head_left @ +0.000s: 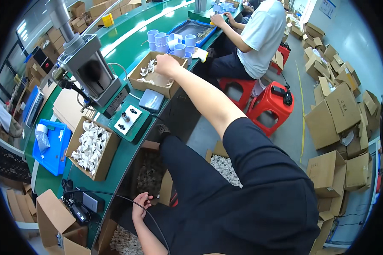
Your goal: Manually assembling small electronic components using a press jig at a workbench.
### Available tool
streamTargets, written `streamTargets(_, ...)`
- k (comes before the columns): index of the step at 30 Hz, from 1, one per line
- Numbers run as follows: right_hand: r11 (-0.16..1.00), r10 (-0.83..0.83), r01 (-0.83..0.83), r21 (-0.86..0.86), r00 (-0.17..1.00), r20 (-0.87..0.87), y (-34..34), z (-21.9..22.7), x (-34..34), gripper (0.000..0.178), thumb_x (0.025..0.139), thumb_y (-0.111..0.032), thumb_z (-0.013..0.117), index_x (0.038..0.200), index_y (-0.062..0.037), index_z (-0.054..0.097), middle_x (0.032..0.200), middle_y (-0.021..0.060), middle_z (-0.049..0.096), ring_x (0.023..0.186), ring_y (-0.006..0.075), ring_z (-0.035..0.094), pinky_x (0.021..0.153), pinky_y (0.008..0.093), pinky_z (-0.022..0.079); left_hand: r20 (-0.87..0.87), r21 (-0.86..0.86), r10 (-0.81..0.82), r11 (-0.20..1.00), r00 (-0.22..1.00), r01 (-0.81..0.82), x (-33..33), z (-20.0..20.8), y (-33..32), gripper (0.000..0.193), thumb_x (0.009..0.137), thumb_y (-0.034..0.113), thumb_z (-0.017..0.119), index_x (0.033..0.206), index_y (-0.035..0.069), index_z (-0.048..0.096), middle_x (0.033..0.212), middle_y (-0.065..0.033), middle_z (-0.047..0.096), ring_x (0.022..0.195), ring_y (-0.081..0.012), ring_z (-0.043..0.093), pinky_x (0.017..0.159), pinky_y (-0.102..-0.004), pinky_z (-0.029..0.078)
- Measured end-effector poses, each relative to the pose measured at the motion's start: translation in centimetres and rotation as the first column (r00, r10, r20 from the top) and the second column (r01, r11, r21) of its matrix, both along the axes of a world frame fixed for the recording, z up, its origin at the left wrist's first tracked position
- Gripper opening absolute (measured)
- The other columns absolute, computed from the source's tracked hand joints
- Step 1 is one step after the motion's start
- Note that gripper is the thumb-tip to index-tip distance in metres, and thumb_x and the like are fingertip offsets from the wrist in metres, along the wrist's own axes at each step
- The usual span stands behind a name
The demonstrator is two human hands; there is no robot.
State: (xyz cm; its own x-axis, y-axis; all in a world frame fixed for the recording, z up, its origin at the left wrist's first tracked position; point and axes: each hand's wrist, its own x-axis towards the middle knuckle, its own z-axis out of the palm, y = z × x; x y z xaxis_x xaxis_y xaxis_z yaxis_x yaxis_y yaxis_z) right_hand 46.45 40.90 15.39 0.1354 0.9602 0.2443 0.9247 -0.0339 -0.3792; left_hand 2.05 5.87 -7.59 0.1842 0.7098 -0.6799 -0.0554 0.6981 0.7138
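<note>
Currently reaching with right hand point(166, 65) over shallow box point(159, 89), to right of press point(89, 63), fingers curled close to few loose white parts point(148, 69); cannot tell whether pinching one. Holding left hand point(141, 206) low, well apart from right one, on near side of press, half curled at black cable point(110, 193); cannot tell whether gripping anything, likely just resting out of way. Noting fuller box point(105, 163) of white parts on near side of press, probably set there, like shallow box, for easy reach, with machine bed point(134, 117) between both.
</note>
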Motion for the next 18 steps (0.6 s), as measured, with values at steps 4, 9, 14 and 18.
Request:
streamTargets(4,0.972,0.165,-0.119,0.200,0.960,-0.227,-1.0,0.2,-0.2,0.030,0.079,-0.013,0.060,0.103,0.0034,0.063,0.099,0.0218,0.067,0.090,0.0311,0.068,0.077,0.0420,0.056,0.026,0.002,-0.030,1.000,0.999,0.030,1.0,0.1,1.0,0.022,0.094,0.019,0.060,0.110,0.004,0.061,0.092,-0.0101,0.069,0.068,-0.0106,0.059,0.057,-0.0241,0.053)
streamTargets(9,0.990,0.137,-0.135,0.049,0.778,-0.613,-4.1,1.7,-1.6,0.024,0.084,-0.014,0.056,0.099,0.0051,0.058,0.092,0.0185,0.066,0.083,0.0280,0.067,0.070,0.0406,0.056,0.003,-0.004,-0.053,0.999,0.999,0.053,0.5,0.1,0.5,0.021,0.093,0.017,0.060,0.109,0.004,0.061,0.091,-0.0095,0.069,0.067,-0.0095,0.058,0.058,-0.0234,0.052)
streamTargets(14,0.946,0.065,-0.322,0.041,0.065,-0.996,-0.6,2.6,3.8,0.020,0.085,-0.005,0.056,0.101,0.0067,0.055,0.089,0.0157,0.063,0.080,0.0259,0.066,0.067,0.0379,0.056,-0.018,0.003,-0.088,0.996,0.996,0.088,0.8,0.2,1.1,0.020,0.093,0.017,0.060,0.109,0.004,0.061,0.090,-0.0093,0.069,0.066,-0.0093,0.058,0.058,-0.0235,0.050)
streamTargets(18,0.953,0.100,-0.274,0.128,-0.114,-0.988,-0.8,3.5,4.3,0.021,0.085,-0.002,0.059,0.103,0.0086,0.055,0.090,0.0182,0.062,0.083,0.0281,0.067,0.072,0.0374,0.058,-0.032,-0.008,-0.128,0.992,0.991,0.128,1.2,-0.4,1.4,0.021,0.093,0.016,0.060,0.110,0.004,0.060,0.089,-0.0093,0.069,0.066,-0.0095,0.058,0.058,-0.0236,0.050)
